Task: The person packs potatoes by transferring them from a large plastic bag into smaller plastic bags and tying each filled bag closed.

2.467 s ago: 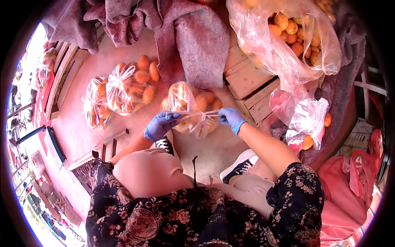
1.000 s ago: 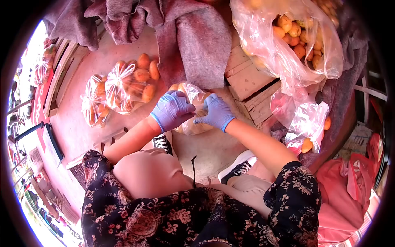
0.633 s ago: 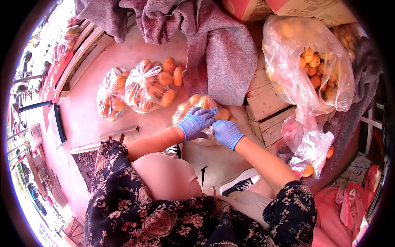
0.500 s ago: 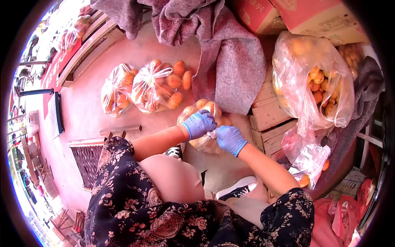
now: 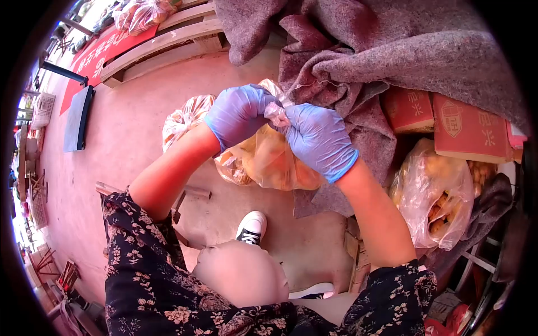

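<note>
The pink floor [image 5: 134, 140] spreads under everything, with a thick grey blanket [image 5: 414, 61] heaped across the far side and a wooden pallet [image 5: 168, 49] at far left. Red cartons [image 5: 471, 126] lie under the blanket's edge; just below them sits a large plastic sack [image 5: 406, 196] of fruit, its mouth gaping, so a knock could let pieces roll out.

In front of the person, the clear bag of orange-yellow fruit [image 5: 274, 162] is below the hands; whether it hangs or rests is hard to tell. Just beside it, to the left, is a smaller-looking knotted bag [image 5: 188, 113].

Both gloved hands are closed: the left hand [image 5: 238, 115] and right hand [image 5: 322, 137] pinch the twisted neck [image 5: 276, 115] between them. Thin film pulled hard against the fruit's weight could tear there, and slick gloves could let the twist slip and loosen.
</note>
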The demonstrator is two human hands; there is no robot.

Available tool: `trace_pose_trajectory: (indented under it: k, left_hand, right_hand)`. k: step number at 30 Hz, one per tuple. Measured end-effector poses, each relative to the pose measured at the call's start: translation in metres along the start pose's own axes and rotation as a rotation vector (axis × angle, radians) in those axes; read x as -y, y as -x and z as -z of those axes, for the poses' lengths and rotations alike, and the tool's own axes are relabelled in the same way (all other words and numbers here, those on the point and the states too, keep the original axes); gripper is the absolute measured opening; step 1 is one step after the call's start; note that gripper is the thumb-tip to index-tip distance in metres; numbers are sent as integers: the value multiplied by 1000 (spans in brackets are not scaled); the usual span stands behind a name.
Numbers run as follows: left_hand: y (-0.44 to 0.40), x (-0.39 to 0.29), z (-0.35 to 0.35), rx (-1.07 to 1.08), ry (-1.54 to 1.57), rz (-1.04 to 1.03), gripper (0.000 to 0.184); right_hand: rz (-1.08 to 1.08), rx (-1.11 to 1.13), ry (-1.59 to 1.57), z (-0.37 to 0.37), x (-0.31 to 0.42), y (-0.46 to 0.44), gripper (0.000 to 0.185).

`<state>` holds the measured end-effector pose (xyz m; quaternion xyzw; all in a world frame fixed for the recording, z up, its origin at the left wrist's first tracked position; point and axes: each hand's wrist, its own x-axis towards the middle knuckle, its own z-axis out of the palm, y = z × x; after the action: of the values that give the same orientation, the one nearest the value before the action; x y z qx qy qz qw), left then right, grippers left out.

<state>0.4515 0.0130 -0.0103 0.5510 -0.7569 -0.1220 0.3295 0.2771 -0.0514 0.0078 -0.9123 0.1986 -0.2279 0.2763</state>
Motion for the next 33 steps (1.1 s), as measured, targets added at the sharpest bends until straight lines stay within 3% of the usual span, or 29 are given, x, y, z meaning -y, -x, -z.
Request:
trace_pose_trajectory:
  k: [6, 10, 12, 15, 18, 22, 24, 26, 28, 29, 31, 32, 33]
  left_hand:
    - [-15, 120, 7, -23, -245, 106, 9]
    - [-8, 151, -12, 59, -276, 434, 12]
    - [2, 187, -40, 110, -346, 339, 12]
    - [12, 199, -72, 16, -241, 392, 11]
    - [14, 187, -94, 56, -284, 436, 12]
    - [16, 183, -112, 264, -381, 519, 23]
    - [15, 183, -121, 227, -415, 493, 28]
    - [10, 166, -121, 217, -467, 441, 30]
    - [-4, 132, -116, 449, -558, 517, 35]
    - [-1, 124, -127, 375, -650, 448, 37]
    - [-19, 75, -136, 495, -667, 402, 37]
    - [-32, 43, -139, 624, -668, 309, 38]
    - [-33, 24, -154, 606, -607, 203, 34]
  right_hand:
    - [-72, 37, 272, -78, -58, -86, 12]
    - [-203, 31, 225, -140, -98, -98, 14]
    - [-294, 58, 188, -160, -105, -94, 14]
    - [-418, 58, 188, -179, -117, -83, 15]
    - [-602, 230, 111, -190, -128, -69, 26]
    - [-559, 378, 32, -192, -130, -37, 48]
    - [-516, 359, -3, -190, -129, -15, 57]
    - [-516, 279, -58, -175, -121, -1, 56]
    - [-487, 208, -54, -151, -113, 19, 50]
    - [-496, 213, -94, -125, -99, 28, 48]
    - [-446, 139, -82, -94, -92, 58, 45]
    - [-422, 134, -127, -73, -87, 75, 38]
    - [-461, 137, -132, -51, -81, 95, 34]
